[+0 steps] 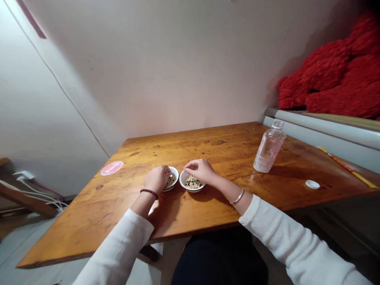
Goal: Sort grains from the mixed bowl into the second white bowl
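Beans (194, 182) in the right bowl (183, 180), likely light, hard, slippery, best pinched singly; my right hand (203, 171) bent above, left hand (154, 178) curled over the left bowl (175, 176), grips I can't tell, bottle (269, 150) right.

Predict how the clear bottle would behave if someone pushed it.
The clear bottle looks empty, so it is probably light for its size. Being tall and upright, it might tip if pushed near the top. Its smooth surface may feel slippery.

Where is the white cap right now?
In the head view, the white cap lies at right on the table, between the clear bottle and the yellow stick.
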